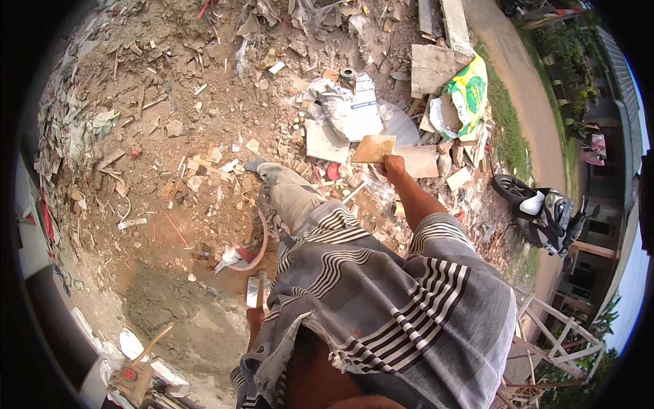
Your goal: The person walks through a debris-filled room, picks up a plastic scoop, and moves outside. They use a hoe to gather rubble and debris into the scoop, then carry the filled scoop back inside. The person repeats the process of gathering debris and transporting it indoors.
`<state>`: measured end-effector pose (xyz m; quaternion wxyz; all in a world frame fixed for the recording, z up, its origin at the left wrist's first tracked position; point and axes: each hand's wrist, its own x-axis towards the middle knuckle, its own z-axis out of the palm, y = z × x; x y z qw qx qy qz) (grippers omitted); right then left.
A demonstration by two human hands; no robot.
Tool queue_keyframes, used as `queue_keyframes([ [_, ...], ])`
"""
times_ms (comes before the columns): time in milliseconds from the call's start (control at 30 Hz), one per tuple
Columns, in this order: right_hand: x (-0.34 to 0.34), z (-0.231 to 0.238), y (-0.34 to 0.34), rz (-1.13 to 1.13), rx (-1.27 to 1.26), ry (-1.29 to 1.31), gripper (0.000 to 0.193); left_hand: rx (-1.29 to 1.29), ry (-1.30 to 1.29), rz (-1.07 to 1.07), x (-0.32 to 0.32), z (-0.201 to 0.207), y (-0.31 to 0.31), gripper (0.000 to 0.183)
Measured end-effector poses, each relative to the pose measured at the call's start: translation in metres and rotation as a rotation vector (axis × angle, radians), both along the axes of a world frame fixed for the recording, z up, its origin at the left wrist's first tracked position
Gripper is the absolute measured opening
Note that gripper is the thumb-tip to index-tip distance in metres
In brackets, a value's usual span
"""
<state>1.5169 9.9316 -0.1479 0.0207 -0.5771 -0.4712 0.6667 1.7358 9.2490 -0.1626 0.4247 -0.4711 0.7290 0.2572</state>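
The right hand (393, 165) pinches a tan tile (373, 148) by its near corner, apparently keeping its face clear, over the right side of the rubble (218, 82); the left hand (255, 317) grips a trowel (253, 292), seemingly for control, near the right edge of grey mortar (160, 300). Blue print marks a white sack (359, 114) beyond, too small to read.

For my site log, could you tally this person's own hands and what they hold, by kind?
Hands, left hand and right hand: 2
Tan flat piece, in the right: 1
Metal-bladed tool, in the left: 1
Total: 4
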Motion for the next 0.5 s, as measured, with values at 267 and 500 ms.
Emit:
queue_keyframes([
  [267, -0.099, 0.186, 0.185, -0.297, 0.137, 0.699, 0.045, 0.147, 0.065, -0.053, -0.005, 0.010, -0.030, 0.021],
  [500, -0.138, 0.230, 0.099, 0.072, 0.322, 0.495, 0.058, 0.235, 0.099, -0.001, -0.002, 0.004, -0.027, 0.018],
])
